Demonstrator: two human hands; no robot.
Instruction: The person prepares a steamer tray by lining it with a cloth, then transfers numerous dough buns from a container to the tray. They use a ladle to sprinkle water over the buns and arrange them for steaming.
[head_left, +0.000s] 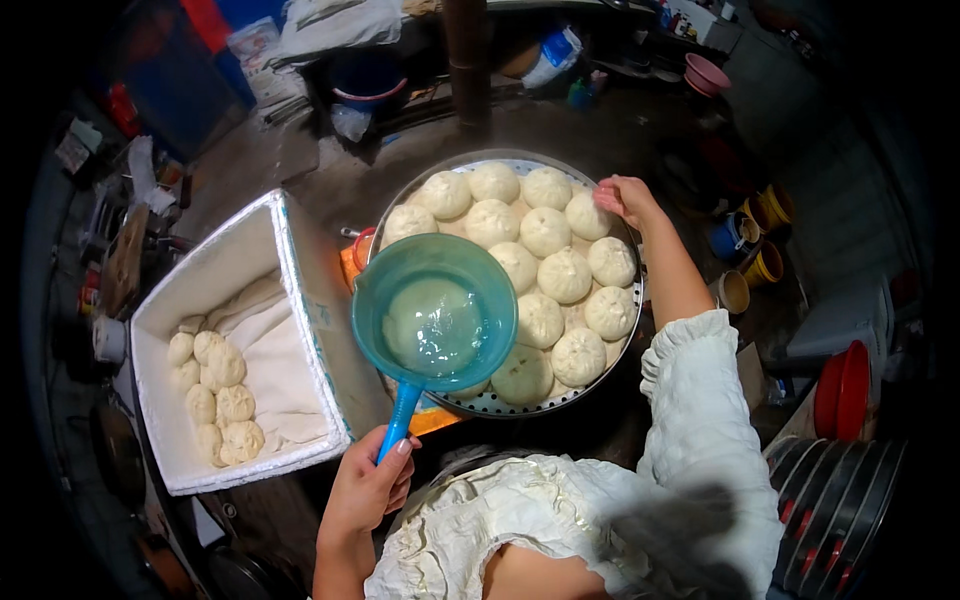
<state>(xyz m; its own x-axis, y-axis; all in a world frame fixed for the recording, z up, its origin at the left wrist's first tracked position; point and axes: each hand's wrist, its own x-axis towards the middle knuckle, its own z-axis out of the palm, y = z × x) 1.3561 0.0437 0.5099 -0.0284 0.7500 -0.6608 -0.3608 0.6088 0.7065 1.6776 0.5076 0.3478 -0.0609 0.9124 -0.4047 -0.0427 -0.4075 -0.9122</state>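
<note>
My left hand is closed round the blue handle of a teal plastic dipper. Clear water lies in its bowl, held over the near left of a round metal steamer tray. Plump white steamed buns, pleated on top, cover the tray's pale lining. Through the dipper's wall a few more show dimly. At the tray's far right rim my right hand has its fingers bent together, against the edge of one bun. What the fingertips pinch, if anything, is hidden.
Left of the tray stands a white foam box with pale cloth and several buns. Yellow buckets and a red basin are at the right. Stacked round metal trays sit at the lower right. A brown post rises beyond the tray.
</note>
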